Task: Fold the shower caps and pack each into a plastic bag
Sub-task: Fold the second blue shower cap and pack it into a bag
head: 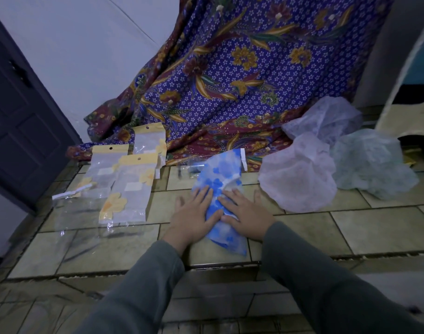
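Observation:
A blue flowered shower cap [220,174] lies folded into a long strip on the tiled floor, partly inside a clear plastic bag [243,158] with a white flap. My left hand [194,214] and my right hand [246,213] lie flat on its near half, fingers spread, pressing it down. Three unfolded caps sit to the right: a pink one [300,174], a pale green one [370,162] and a lilac one [326,116]. Packed bags with yellow headers [131,186] lie to the left, and one empty clear bag [76,213] beside them.
A purple batik cloth [230,80] hangs behind the work spot. A dark door [20,121] stands at the left. A step edge [158,271] runs across the floor near me. A pale curved object [408,112] is at the far right.

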Demonstrator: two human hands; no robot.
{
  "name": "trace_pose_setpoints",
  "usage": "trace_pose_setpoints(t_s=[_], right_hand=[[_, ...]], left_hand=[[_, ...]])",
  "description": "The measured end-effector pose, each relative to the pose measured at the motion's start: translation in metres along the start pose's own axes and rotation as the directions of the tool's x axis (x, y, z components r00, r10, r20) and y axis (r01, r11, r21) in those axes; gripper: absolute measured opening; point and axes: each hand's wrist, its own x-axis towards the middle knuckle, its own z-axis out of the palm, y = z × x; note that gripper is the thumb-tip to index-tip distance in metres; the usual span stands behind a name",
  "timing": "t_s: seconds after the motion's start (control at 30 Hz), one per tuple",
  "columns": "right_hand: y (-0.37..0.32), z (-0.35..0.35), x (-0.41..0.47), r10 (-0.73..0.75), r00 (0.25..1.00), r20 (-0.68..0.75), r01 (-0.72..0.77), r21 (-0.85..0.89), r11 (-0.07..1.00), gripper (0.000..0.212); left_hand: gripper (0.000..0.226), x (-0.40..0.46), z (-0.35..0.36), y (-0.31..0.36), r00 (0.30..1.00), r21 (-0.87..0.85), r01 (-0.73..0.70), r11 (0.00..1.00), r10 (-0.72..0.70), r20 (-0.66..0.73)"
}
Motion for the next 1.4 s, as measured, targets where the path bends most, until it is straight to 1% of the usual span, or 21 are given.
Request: trace_pose_setpoints(t_s=[0.07, 0.13, 0.2, 0.33, 0.4, 0.47, 0.5, 0.57, 0.6, 0.67, 0.7, 0.77, 0.83, 0.9, 0.97, 1.0, 1.07, 1.13, 1.27, 1.33, 1.4], right_hand=[[-0.003, -0.006, -0.001, -0.034, 0.999, 0.019, 0.035, -0.040, 0.999, 0.057], [-0.011, -0.004, -0.005, -0.088, 0.995, -0.038, 0.085, -0.077, 0.993, 0.055], [-0.017, 0.002, -0.011, -0.086, 0.995, -0.049, 0.084, -0.040, 0.996, 0.058], [-0.008, 0.008, -0.020, -0.014, 1.000, 0.027, 0.016, -0.076, 0.997, 0.067], [-0.003, 0.008, -0.022, 0.006, 1.000, 0.030, -0.005, -0.043, 0.999, 0.068], [-0.002, 0.008, -0.026, 0.015, 1.000, -0.004, -0.015, -0.017, 1.000, 0.069], [-0.001, 0.010, -0.027, 0.016, 0.999, -0.050, -0.016, 0.002, 1.000, 0.069], [0.000, 0.015, -0.030, 0.010, 0.975, -0.222, 0.011, 0.095, 0.995, 0.065], [0.000, 0.017, -0.031, -0.004, 0.948, -0.320, 0.053, 0.143, 0.988, 0.059], [-0.003, 0.019, -0.031, -0.038, 0.892, -0.451, 0.137, 0.188, 0.973, 0.043], [-0.004, 0.020, -0.031, -0.056, 0.878, -0.475, 0.170, 0.201, 0.965, 0.036], [-0.004, 0.019, -0.031, -0.089, 0.895, -0.438, 0.207, 0.231, 0.951, 0.033], [0.001, 0.018, -0.034, -0.131, 0.914, -0.385, 0.254, 0.290, 0.923, 0.035], [0.009, 0.013, -0.040, -0.156, 0.929, -0.335, 0.281, 0.369, 0.886, 0.036], [0.016, 0.008, -0.040, -0.181, 0.939, -0.293, 0.287, 0.378, 0.880, 0.036], [0.018, 0.006, -0.039, -0.193, 0.937, -0.290, 0.293, 0.358, 0.886, 0.032], [0.018, 0.005, -0.034, -0.208, 0.921, -0.329, 0.316, 0.316, 0.895, 0.021], [0.013, 0.005, -0.031, -0.193, 0.906, -0.378, 0.311, 0.282, 0.908, 0.013], [0.000, 0.009, -0.028, -0.126, 0.875, -0.468, 0.263, 0.240, 0.934, 0.014], [0.001, 0.010, -0.031, -0.170, 0.871, -0.461, 0.311, 0.250, 0.917, 0.013], [0.009, 0.009, -0.035, -0.218, 0.880, -0.422, 0.351, 0.268, 0.897, 0.019]], left_hand=[[0.072, -0.003, 0.003, 0.000, 0.992, -0.009, 0.120, 0.993, -0.120, 0.044], [0.072, -0.006, 0.004, 0.005, 0.981, -0.021, 0.192, 0.981, -0.191, 0.044], [0.074, -0.006, 0.004, 0.010, 0.965, -0.029, 0.258, 0.966, -0.256, 0.050], [0.077, -0.002, -0.001, 0.010, 0.954, -0.018, 0.292, 0.956, -0.291, 0.069], [0.078, 0.000, -0.004, 0.007, 0.955, -0.030, 0.288, 0.957, -0.285, 0.087], [0.078, -0.001, -0.005, 0.002, 0.972, -0.051, 0.232, 0.971, -0.230, 0.040], [0.077, -0.003, -0.004, -0.001, 0.984, -0.048, 0.174, 0.984, -0.176, -0.030], [0.070, -0.010, -0.006, -0.002, 0.981, -0.074, -0.008, 0.997, -0.006, -0.193], [0.065, -0.013, -0.007, -0.001, 0.969, -0.128, -0.117, 0.985, 0.085, -0.233], [0.051, -0.019, -0.008, 0.003, 0.949, -0.246, -0.279, 0.928, 0.228, -0.216], [0.045, -0.022, -0.008, 0.004, 0.945, -0.279, -0.313, 0.908, 0.269, -0.186], [0.039, -0.026, -0.006, 0.003, 0.945, -0.335, -0.324, 0.885, 0.284, -0.163], [0.039, -0.030, -0.003, -0.001, 0.944, -0.381, -0.325, 0.866, 0.272, -0.186], [0.040, -0.032, 0.000, -0.006, 0.938, -0.387, -0.337, 0.858, 0.275, -0.209], [0.036, -0.030, -0.002, -0.007, 0.941, -0.380, -0.330, 0.864, 0.272, -0.199], [0.032, -0.027, -0.004, -0.006, 0.943, -0.371, -0.328, 0.869, 0.276, -0.188], [0.027, -0.023, -0.010, -0.004, 0.943, -0.329, -0.329, 0.885, 0.288, -0.170], [0.029, -0.023, -0.015, 0.001, 0.939, -0.283, -0.335, 0.899, 0.294, -0.180], [0.030, -0.029, -0.006, 0.015, 0.899, -0.194, -0.372, 0.908, 0.301, -0.317], [0.026, -0.031, -0.001, 0.017, 0.903, -0.219, -0.363, 0.906, 0.284, -0.322], [0.026, -0.032, 0.002, 0.015, 0.911, -0.249, -0.349, 0.903, 0.265, -0.316]])
